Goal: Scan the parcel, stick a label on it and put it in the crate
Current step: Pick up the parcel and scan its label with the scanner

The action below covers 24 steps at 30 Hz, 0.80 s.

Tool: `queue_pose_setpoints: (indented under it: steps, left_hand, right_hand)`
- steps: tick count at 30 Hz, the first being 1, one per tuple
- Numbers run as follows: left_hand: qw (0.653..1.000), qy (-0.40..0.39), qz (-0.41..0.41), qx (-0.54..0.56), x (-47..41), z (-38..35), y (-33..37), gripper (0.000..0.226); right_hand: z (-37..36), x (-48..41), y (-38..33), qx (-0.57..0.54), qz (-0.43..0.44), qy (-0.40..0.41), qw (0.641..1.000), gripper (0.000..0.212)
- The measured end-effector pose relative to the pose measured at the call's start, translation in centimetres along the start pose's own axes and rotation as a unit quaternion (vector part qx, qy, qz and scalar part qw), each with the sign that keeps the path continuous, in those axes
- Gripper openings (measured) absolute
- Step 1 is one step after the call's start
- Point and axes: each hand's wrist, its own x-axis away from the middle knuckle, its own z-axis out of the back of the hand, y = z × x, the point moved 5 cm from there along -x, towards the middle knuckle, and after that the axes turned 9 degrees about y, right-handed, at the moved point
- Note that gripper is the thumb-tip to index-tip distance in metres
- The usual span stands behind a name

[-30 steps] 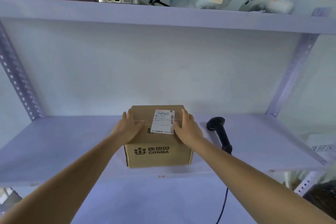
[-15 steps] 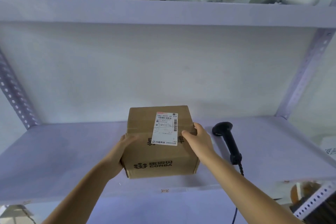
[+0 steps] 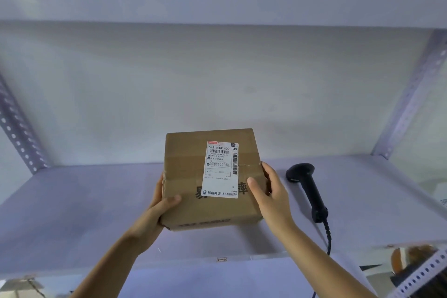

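With both hands wrapped around it, the cardboard parcel [image 3: 193, 176] sits tilted up toward the camera over the middle of the shelf [image 3: 72, 201], a bit toward the front edge, and I honestly can't tell if its far bottom edge is touching the board or not. The left hand [image 3: 154, 215] is clamped on the near left corner, thumb on top, fingers hidden behind the side. The right hand [image 3: 271, 193] grips the right side, thumb pressed on the top face just beside the white shipping label [image 3: 221, 169], which is stuck flat across the tape seam. A black handheld barcode scanner [image 3: 308, 189] lies on the shelf just right of that hand, cord trailing off the front edge.
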Motion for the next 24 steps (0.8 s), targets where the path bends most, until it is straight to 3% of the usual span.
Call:
queue_pose_setpoints:
  steps: [2, 5, 8, 11, 15, 20, 24]
  left_hand:
    - [1.0, 0.004, -0.015, 0.003, -0.1, -0.2, 0.2, 0.081]
    - [0.999, -0.001, -0.032, 0.007, -0.3, -0.5, 0.5, 0.092]
    - [0.999, 0.006, -0.038, 0.014, -0.4, -0.5, 0.4, 0.071]
    - [0.999, 0.004, -0.042, 0.011, -0.4, -0.5, 0.4, 0.076]
    - [0.999, 0.008, -0.048, 0.012, -0.4, -0.6, 0.5, 0.077]
    - [0.999, 0.009, -0.05, 0.01, -0.3, -0.5, 0.4, 0.078]
    - [0.998, 0.005, -0.053, 0.012, -0.3, -0.6, 0.4, 0.078]
  right_hand:
    - [0.5, -0.4, -0.2, -0.016, 0.005, -0.005, 1.0, 0.035]
    - [3.7, -2.7, -0.5, -0.004, 0.024, 0.083, 0.996, 0.031]
    - [8.3, -6.2, 0.4, 0.139, 0.055, 0.183, 0.972, 0.047]
    - [10.8, -8.6, 3.3, 0.275, -0.031, 0.165, 0.947, 0.07]
    - [11.0, -9.0, 6.9, 0.301, -0.185, 0.112, 0.929, 0.089]
    - [10.5, -9.9, 8.1, 0.312, -0.246, 0.058, 0.916, 0.024]
    - [10.8, -9.6, 7.6, 0.24, -0.272, 0.046, 0.931, 0.006]
